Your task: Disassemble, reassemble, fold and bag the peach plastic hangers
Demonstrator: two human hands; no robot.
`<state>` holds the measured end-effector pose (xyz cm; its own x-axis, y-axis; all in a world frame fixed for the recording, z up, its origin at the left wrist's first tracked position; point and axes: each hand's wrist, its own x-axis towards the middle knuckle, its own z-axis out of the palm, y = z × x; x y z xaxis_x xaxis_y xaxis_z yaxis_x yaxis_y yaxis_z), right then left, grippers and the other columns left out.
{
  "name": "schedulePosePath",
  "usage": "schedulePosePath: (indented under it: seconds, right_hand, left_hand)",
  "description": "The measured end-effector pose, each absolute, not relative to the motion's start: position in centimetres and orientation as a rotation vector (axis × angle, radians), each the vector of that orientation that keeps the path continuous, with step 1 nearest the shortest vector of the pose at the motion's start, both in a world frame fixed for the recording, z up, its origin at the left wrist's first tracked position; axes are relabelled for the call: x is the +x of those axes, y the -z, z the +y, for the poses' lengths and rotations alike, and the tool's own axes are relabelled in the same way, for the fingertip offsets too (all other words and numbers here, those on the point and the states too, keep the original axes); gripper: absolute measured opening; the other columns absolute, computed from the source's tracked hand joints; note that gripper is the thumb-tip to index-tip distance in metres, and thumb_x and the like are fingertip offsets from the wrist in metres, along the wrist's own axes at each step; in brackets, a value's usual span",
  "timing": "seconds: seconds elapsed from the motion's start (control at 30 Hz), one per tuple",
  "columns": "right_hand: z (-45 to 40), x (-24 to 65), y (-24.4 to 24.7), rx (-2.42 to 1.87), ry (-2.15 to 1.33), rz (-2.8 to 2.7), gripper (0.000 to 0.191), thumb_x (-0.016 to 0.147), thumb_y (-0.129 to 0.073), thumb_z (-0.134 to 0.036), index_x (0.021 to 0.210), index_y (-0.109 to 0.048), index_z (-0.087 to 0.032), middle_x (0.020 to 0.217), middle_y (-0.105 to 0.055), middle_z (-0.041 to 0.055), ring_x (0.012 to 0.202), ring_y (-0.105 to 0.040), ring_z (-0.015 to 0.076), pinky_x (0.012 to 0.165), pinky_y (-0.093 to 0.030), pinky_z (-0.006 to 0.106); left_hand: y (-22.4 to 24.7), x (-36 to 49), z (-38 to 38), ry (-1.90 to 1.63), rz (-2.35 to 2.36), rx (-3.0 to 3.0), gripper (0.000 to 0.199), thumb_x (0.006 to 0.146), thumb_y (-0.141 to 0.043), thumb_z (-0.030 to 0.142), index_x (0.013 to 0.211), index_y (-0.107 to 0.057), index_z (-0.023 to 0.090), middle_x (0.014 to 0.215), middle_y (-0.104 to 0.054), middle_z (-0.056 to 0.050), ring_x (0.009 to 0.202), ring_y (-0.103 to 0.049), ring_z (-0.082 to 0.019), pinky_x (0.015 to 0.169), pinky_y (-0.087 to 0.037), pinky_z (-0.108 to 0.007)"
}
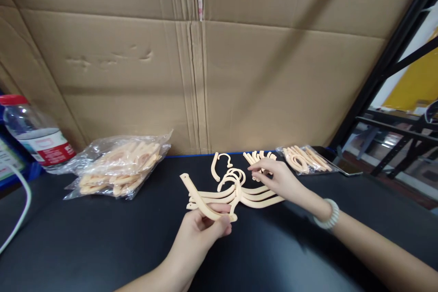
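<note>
My left hand (201, 232) is closed on a cream plastic hanger arm (196, 196), pinching it near its lower end. A slim cream hook piece (234, 205) meets that end at the fingertips; whether the two are joined I cannot tell. Just behind lies a stack of several hangers (262, 196) with hooks and curved arms, partly covered by the held piece. My right hand (277, 178) hovers over a small row of loose hanger arms (253, 157), its thumb and forefinger apart with nothing visible between them. Left of that row lie a loose arm (215, 166) and a loose hook (230, 159).
A clear bag of hanger parts (119, 169) lies left on the black table (102, 242), beside a red-capped bottle (44, 141). Another bagged set (304, 159) lies right. A cardboard wall (137, 77) closes the back; a black metal rack (386, 73) stands right.
</note>
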<state>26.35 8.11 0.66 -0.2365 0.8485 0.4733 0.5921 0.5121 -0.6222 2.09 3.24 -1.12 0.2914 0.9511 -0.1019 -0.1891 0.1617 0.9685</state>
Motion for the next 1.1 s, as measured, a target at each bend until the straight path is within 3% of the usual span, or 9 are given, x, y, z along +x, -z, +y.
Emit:
schedulePosePath:
  seconds: [0.1,0.33,0.5,0.57,0.7,0.8,0.93,1.03,1.1]
  right_hand:
    - [10.2,28.1,0.0,-1.194,-0.238,-2.162,0.012,0.08,-0.066,-0.022,0.089,-0.074,-0.022,0.099,-0.069,0.0088,0.099,-0.056,0.0265,0.093,-0.042,0.049]
    - [10.8,27.4,1.1,-1.154,-0.401,-2.088,0.01,0.08,-0.065,-0.019,0.076,-0.073,-0.023,0.088,-0.071,0.006,0.095,-0.059,0.025,0.093,-0.043,0.046]
    - [10.3,27.1,0.6,-1.16,-0.548,-1.817,0.021,0.091,-0.052,-0.031,0.093,-0.069,-0.02,0.077,-0.069,0.0043,0.064,-0.063,0.0173,0.066,-0.053,0.036]
    - [9.7,27.0,0.3,-1.138,-0.615,-1.688,0.027,0.093,-0.049,-0.036,0.099,-0.068,-0.018,0.076,-0.068,0.0045,0.062,-0.064,0.0164,0.063,-0.055,0.034]
    - [7.9,26.3,-0.2,-1.043,-0.8,-1.321,0.026,0.085,-0.064,-0.042,0.093,-0.072,-0.018,0.095,-0.071,0.0084,0.077,-0.066,0.0169,0.076,-0.055,0.034]
    - [6.8,25.4,-0.3,-1.011,-0.903,-1.15,0.022,0.075,-0.075,-0.037,0.087,-0.072,-0.018,0.092,-0.07,0.0063,0.073,-0.063,0.0151,0.075,-0.053,0.033]
    - [5.8,24.4,-0.3,-0.918,-1.119,-0.936,0.035,0.067,-0.082,-0.027,0.099,-0.069,-0.024,0.105,-0.064,0.0014,0.077,-0.062,0.012,0.077,-0.052,0.03]
    - [5.1,23.6,-0.1,-0.827,-1.357,-0.847,0.043,0.064,-0.084,-0.019,0.103,-0.067,-0.024,0.096,-0.064,0.0,0.08,-0.063,0.0123,0.084,-0.052,0.03]
    - [4.4,23.0,0.0,-0.777,-1.501,-0.898,0.033,0.068,-0.082,-0.02,0.097,-0.068,-0.021,0.088,-0.065,0.0008,0.083,-0.064,0.014,0.089,-0.05,0.032]
  left_hand:
    - [1.3,2.0,3.2,-0.988,0.898,0.958,0.027,0.064,-0.085,0.033,0.081,-0.074,0.016,0.077,-0.069,-0.003,0.07,-0.062,-0.013,0.071,-0.053,-0.024]
    - [0.8,2.2,3.1,-0.983,0.848,0.889,0.025,0.063,-0.086,0.028,0.08,-0.073,0.015,0.078,-0.067,-0.002,0.069,-0.06,-0.01,0.071,-0.053,-0.022]
    - [0.6,2.2,3.2,-0.986,0.84,0.821,0.026,0.058,-0.089,0.026,0.075,-0.072,0.015,0.076,-0.066,-0.001,0.072,-0.061,-0.011,0.071,-0.054,-0.023]
    - [0.4,2.1,3.2,-0.984,0.834,0.808,0.024,0.06,-0.088,0.024,0.076,-0.072,0.015,0.077,-0.066,-0.001,0.074,-0.061,-0.012,0.073,-0.054,-0.023]
    - [0.2,2.0,3.2,-0.976,0.823,0.799,0.025,0.058,-0.089,0.022,0.074,-0.071,0.015,0.078,-0.064,-0.001,0.075,-0.059,-0.011,0.073,-0.054,-0.023]
    - [0.2,2.1,3.3,-0.969,0.806,0.829,0.024,0.06,-0.089,0.02,0.073,-0.07,0.015,0.076,-0.064,0.0,0.072,-0.058,-0.01,0.07,-0.052,-0.021]
    - [0.2,2.2,3.3,-0.956,0.775,0.877,0.021,0.062,-0.087,0.019,0.071,-0.069,0.016,0.071,-0.064,0.001,0.065,-0.056,-0.008,0.066,-0.049,-0.019]
    - [0.3,2.2,3.4,-0.936,0.754,0.893,0.021,0.063,-0.087,0.018,0.072,-0.069,0.016,0.069,-0.065,0.001,0.065,-0.056,-0.009,0.066,-0.048,-0.019]
    - [0.4,2.1,3.6,-0.912,0.736,0.895,0.02,0.064,-0.087,0.018,0.072,-0.069,0.016,0.07,-0.066,0.0,0.066,-0.057,-0.009,0.067,-0.048,-0.02]
